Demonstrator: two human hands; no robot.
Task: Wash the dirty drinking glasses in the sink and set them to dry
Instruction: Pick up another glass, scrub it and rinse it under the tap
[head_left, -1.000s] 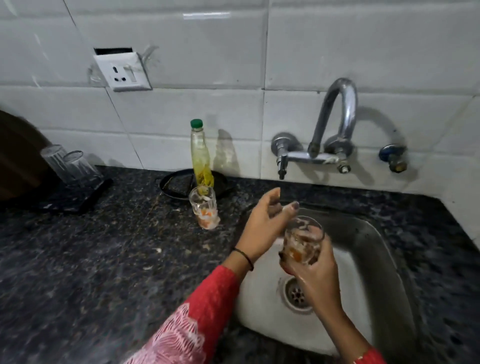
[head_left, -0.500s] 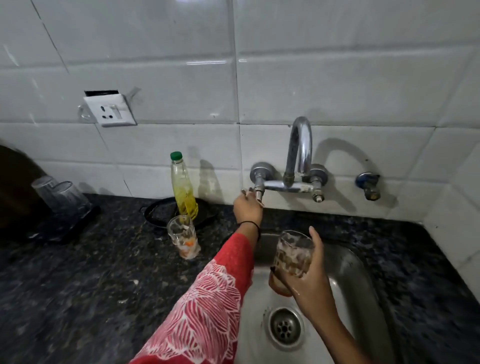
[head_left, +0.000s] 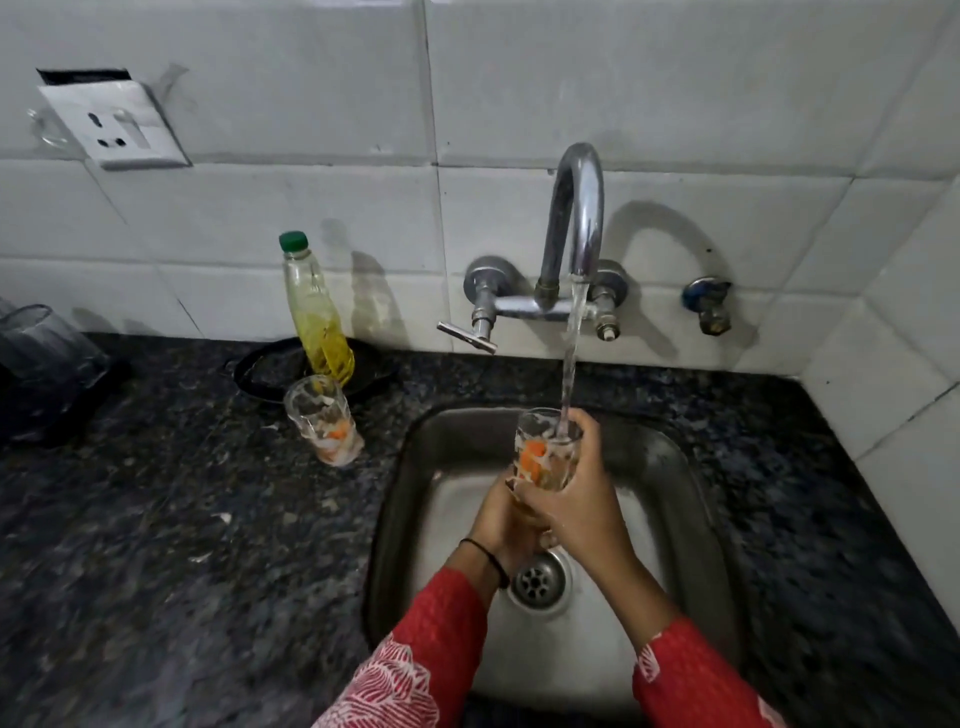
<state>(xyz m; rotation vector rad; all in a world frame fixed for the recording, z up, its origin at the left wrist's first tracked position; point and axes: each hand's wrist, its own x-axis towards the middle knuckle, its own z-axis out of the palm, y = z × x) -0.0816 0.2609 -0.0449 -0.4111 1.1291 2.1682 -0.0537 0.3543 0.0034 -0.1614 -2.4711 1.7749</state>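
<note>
A: Surface and room?
B: Dark speckled stone desk (head_left: 156, 545) with pale crumbs scattered on it. A steel sink (head_left: 680, 467) is set into it. White tiled wall behind, with a socket (head_left: 114, 124) at upper left.

A: The task's thing?
B: One glass (head_left: 545, 457), orange residue inside, is upright over the sink under the running tap (head_left: 574, 208). Water falls into its mouth. The right hand (head_left: 582, 504) is wrapped round its side. A second glass (head_left: 324, 426), also soiled, stands on the desk left of the sink, just in front of a bottle (head_left: 314, 312) of yellow liquid.

A: Hard to make out?
B: The left hand (head_left: 501, 525) sits at the glass's base, its fingers hidden behind the right hand, so I cannot tell its grip. The clear glasses (head_left: 41, 343) at far left are blurred and cut off by the frame edge.
</note>
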